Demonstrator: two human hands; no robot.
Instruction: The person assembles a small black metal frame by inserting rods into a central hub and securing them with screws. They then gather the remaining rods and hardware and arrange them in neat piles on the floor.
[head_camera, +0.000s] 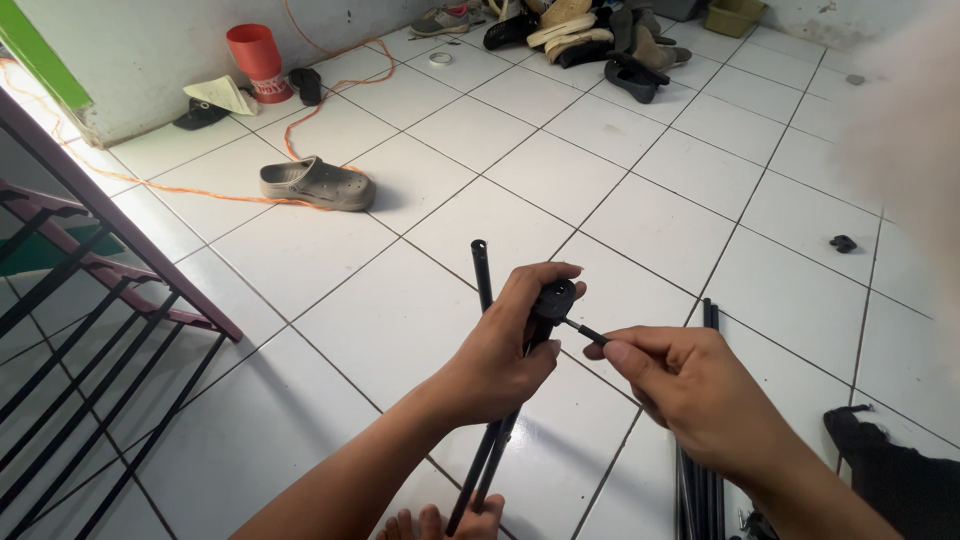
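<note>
My left hand (500, 360) grips two thin black metal tubes (483, 275) and their black plastic joint (553, 298); my right hand (690, 385) fingers pinch a small black pin (585, 332), best kept straight.

Both of the person's forearms are bare to the frame's lower edge; no sleeve is worn on either. The left hand (500, 355) carries no glove, ring, watch or band, and its thumbnail is short and unpainted. The right hand (690, 385) is likewise ungloved and unadorned, with a short, plain thumbnail. Below the left hand, at the bottom edge, the bare toes (435, 522) of one foot show, without shoe or sock. No markings are seen on the visible parts.
</note>
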